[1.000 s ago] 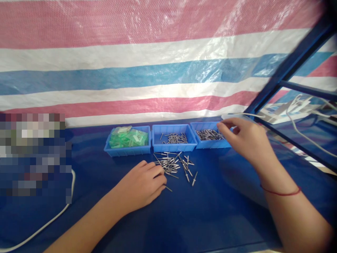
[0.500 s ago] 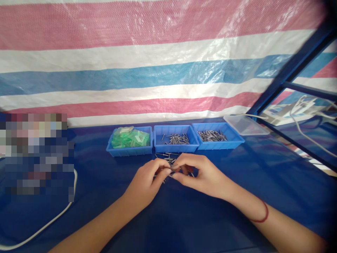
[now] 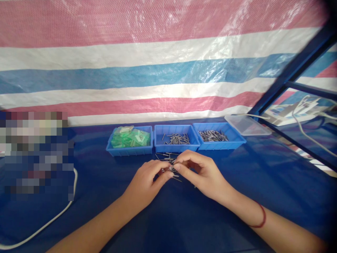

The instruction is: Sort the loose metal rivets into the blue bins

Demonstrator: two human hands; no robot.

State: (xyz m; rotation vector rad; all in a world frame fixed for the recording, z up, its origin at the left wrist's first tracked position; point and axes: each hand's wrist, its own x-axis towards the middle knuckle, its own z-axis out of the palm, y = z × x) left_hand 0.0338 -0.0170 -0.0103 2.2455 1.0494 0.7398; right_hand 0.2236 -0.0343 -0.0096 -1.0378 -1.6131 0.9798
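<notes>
My left hand (image 3: 147, 179) and my right hand (image 3: 204, 175) meet fingertip to fingertip over the table. Thumb and forefinger of each are pinched around a small shiny metal piece (image 3: 171, 168), mostly covered by the fingers, so its exact kind is unclear. Under and behind the fingertips lies a loose pile of thin metal pins (image 3: 170, 154) that look like blind rivets, partly hidden by the hands. Just beyond is the middle blue bin (image 3: 168, 148), with similar pins (image 3: 179, 139) inside it.
To the left, a blue bin (image 3: 131, 151) holds green plastic packets (image 3: 135, 137). A third blue bin (image 3: 223, 144) at right contains many metal pins (image 3: 213, 135). Behind it lies a clear plastic lid (image 3: 247, 125). A white cable (image 3: 52, 219) curves along the left; a blue frame (image 3: 289, 75) stands right.
My right hand has turned slightly, its thumb rising closer to its forefinger at the small metal piece. My left hand is nearly in the same place, still pinching.
</notes>
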